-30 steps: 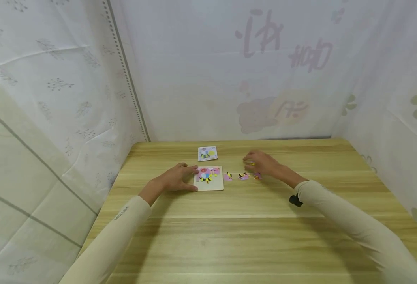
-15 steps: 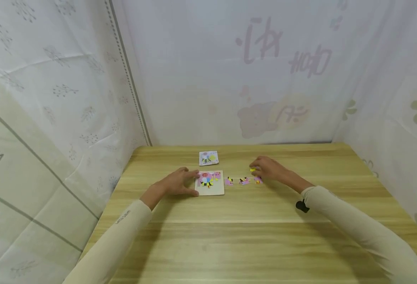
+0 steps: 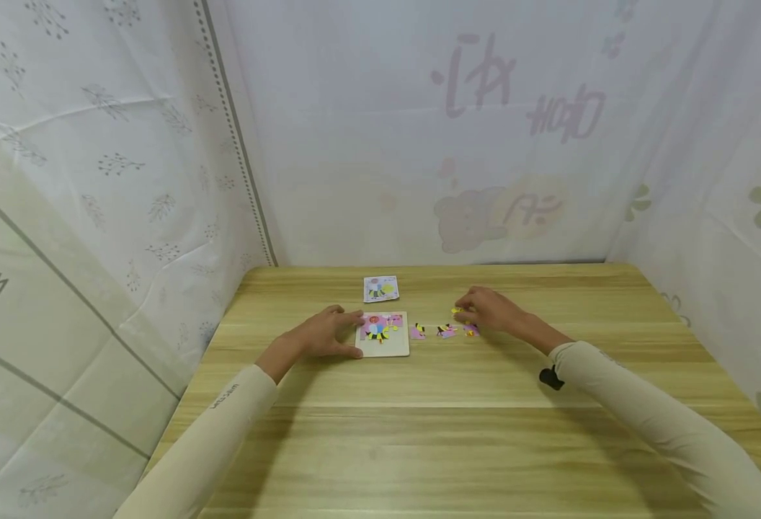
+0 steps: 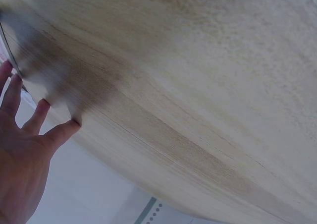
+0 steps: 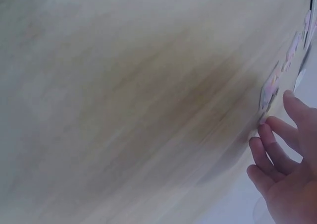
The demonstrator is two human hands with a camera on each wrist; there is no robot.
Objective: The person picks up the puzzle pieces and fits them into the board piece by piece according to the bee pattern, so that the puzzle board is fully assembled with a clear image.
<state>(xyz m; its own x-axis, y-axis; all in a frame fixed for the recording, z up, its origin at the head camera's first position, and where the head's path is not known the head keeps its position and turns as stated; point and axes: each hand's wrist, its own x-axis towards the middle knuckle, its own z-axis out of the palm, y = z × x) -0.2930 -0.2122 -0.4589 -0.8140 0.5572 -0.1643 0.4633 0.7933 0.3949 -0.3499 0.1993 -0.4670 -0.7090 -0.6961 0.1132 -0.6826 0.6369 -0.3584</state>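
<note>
A square wooden puzzle board (image 3: 383, 349) lies on the table, its upper part filled with a bee picture on pink. My left hand (image 3: 326, 332) rests at the board's left side, fingers spread, thumb at the near corner. In the left wrist view the left hand (image 4: 22, 140) has its fingertips on the tabletop and board edge. My right hand (image 3: 487, 308) is over a small yellow puzzle piece (image 3: 456, 311), which shows at its fingertips. In the right wrist view the right hand's (image 5: 287, 154) thumb and index finger are apart beside the pieces.
Three loose pink puzzle pieces lie in a row right of the board: a left one (image 3: 418, 331), a middle one (image 3: 446, 331) and a right one (image 3: 470, 330). A bee picture card (image 3: 380, 288) lies behind the board. Printed curtains surround the wooden table (image 3: 419, 447).
The yellow piece now shows further left at my right fingertips, and the right hand has shifted slightly. My left hand stays at the board. The head view has tilted a little.
</note>
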